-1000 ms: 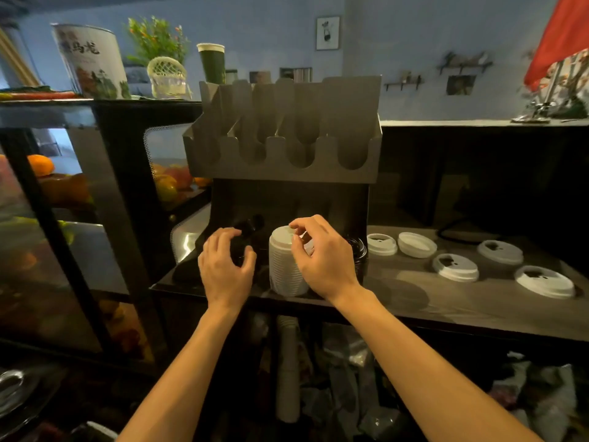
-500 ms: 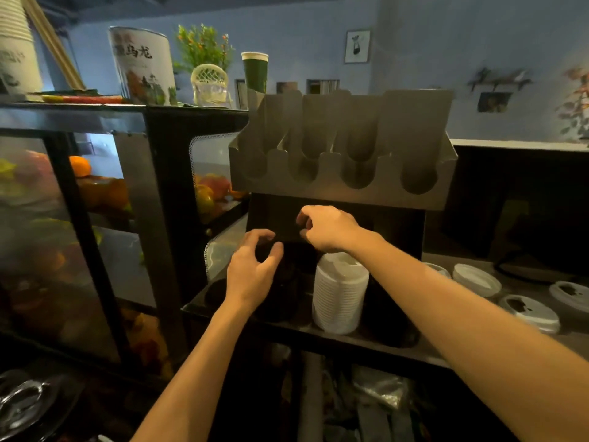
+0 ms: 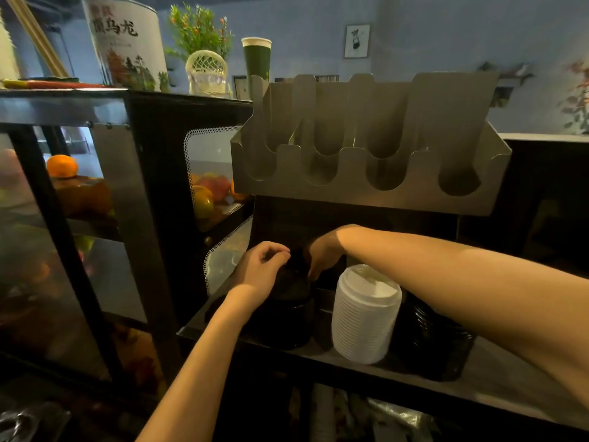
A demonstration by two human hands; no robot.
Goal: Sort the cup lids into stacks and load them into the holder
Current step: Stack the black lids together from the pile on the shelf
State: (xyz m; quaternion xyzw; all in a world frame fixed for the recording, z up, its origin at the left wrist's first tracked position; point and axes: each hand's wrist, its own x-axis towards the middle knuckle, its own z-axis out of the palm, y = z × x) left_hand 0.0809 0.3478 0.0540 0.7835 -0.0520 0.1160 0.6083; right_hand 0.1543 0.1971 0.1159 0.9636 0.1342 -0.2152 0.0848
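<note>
A stack of black lids (image 3: 287,317) stands on the dark counter (image 3: 497,371), below the left end of the metal lid holder (image 3: 366,186). My left hand (image 3: 261,269) lies over the top of this stack with its fingers curled on it. My right hand (image 3: 322,253) reaches across from the right and grips the same stack's top at its far side. A stack of white lids (image 3: 363,317) stands free just right of it. Another black stack (image 3: 430,346) sits further right, partly under my right forearm. The holder's slots look empty.
A glass display case with fruit (image 3: 63,167) stands at the left. On its top are a printed tin (image 3: 127,43), a small plant (image 3: 200,36) and a green cup (image 3: 256,62). Clutter fills the space under the counter (image 3: 350,416).
My right hand has left the white stack and moved left onto the black stack, where my left hand stays. The view has shifted closer and left, and the loose white lids are out of frame.
</note>
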